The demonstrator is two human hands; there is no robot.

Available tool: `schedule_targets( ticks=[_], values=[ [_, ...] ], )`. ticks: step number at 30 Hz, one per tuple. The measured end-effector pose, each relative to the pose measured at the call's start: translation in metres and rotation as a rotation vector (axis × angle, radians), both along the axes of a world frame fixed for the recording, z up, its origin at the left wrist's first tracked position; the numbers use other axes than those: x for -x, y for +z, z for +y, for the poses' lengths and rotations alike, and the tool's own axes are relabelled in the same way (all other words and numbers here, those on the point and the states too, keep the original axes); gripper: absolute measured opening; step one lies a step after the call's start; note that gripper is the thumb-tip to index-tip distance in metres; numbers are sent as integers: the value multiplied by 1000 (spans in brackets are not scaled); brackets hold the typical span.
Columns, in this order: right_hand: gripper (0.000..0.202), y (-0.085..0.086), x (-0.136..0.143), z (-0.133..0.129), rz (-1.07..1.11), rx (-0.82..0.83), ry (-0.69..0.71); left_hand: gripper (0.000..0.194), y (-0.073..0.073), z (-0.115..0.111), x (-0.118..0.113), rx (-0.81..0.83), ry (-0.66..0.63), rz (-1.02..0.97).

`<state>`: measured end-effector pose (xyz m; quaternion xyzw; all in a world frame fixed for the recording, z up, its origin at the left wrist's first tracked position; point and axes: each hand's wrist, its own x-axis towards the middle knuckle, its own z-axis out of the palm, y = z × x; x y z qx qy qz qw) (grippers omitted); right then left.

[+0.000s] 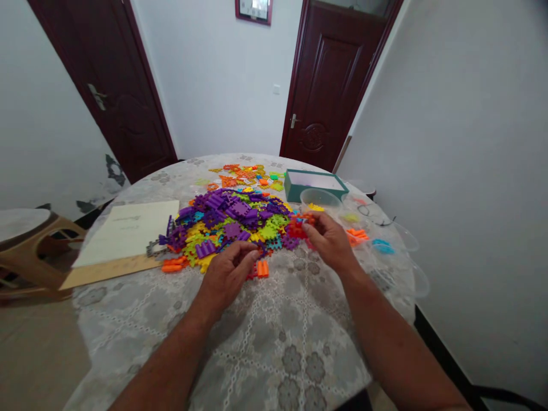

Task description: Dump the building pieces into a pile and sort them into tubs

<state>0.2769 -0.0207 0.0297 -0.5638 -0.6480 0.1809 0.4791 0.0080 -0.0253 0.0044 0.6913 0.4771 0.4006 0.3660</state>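
A large heap of purple, green, yellow and blue plastic pieces (233, 211) lies on the patterned tablecloth. My left hand (233, 268) is at the heap's near edge, its fingers curled by a dark piece; what they hold, if anything, is hidden. Just right of its fingertips lies an orange ridged piece (262, 269). My right hand (327, 237) pinches a red-orange piece (305, 217) at the heap's right edge, above some red pieces (296, 229).
Behind the heap are smaller orange and green pieces (229, 180). A green box (293, 188) and clear round tubs (321, 198) stand at the right, some holding orange or blue pieces (383, 246). Pale sheets (128, 231) lie left.
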Motion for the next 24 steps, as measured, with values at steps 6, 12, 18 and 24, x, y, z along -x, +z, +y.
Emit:
schedule_targets(
  ticks=[6,12,18,24],
  values=[
    [35,-3,-50,9,-624,-61,-398,27,-1,7,10,-18,230,-121],
    [34,-16,-66,13,-819,-12,-531,22,2,10,13,-69,302,-30],
    [24,-11,-16,5,-625,-266,-210,19,-1,8,16,-247,196,299],
    [31,-39,57,-15,-670,-68,474,22,-9,0,21,-306,-84,669]
  ],
)
